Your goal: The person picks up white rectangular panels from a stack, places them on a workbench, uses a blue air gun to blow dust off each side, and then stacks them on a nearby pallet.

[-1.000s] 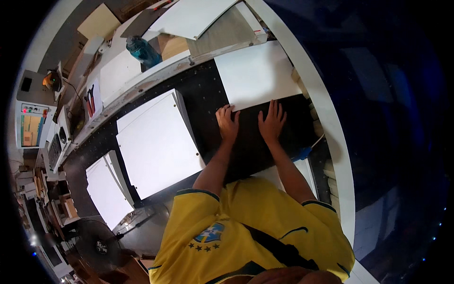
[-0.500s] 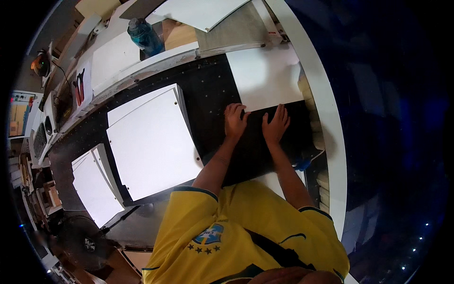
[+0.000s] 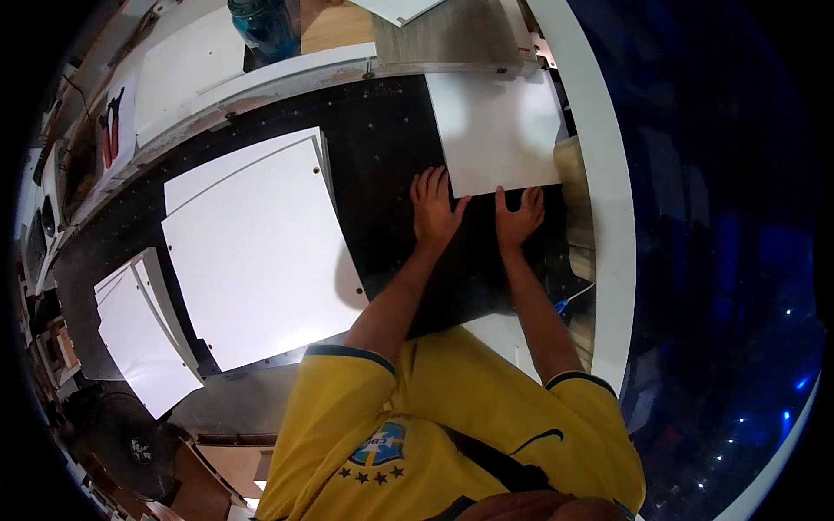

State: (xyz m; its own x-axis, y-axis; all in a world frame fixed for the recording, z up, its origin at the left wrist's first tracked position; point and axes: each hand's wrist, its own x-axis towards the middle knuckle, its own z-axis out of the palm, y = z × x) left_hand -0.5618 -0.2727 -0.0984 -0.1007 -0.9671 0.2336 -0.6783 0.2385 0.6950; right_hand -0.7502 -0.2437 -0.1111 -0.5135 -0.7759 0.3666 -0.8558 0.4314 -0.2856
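A white rectangular panel lies flat on the black dotted table surface, toward the far right. My left hand is at its near left corner, with fingers stretched out alongside the edge and thumb held apart. Along the near edge is my right hand, thumb spread from its slightly bent fingers. Both hands are open, and neither grips the panel. Left of my arms is a stack of large white panels with small dark holes near their corners. A stack of narrower white panels sits further left.
A white rail bounds the table on the right, with beige padded pieces inside it. Beyond the far ledge stand a blue bottle and red-handled pliers. A small blue object lies by my right forearm.
The view has shifted, so the stacks appear further left and the bottle higher. My right hand's fingers have bent and moved slightly right; its thumb has come to the panel's near edge.
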